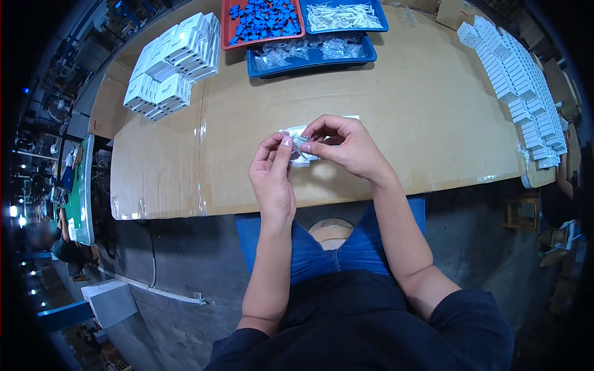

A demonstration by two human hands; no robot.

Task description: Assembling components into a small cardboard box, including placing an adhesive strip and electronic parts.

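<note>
Near the table's front edge, both my hands are closed on a small clear plastic bag (299,142). My left hand (272,179) pinches one side of it between thumb and fingers. My right hand (349,147) grips the other side the same way, with the thumb toward the left. What lies inside the bag is too small to make out. Beneath the fingers a white, flat-sided item (301,162) shows in part on the cardboard; the hands hide most of it.
Cardboard covers the table (402,105). At the back stand a red tray (230,25) of blue pieces, a blue tray (349,29) of white pieces and a lower blue tray (278,72) of clear bags. White boxes (170,55) are stacked left, more white boxes (516,80) right.
</note>
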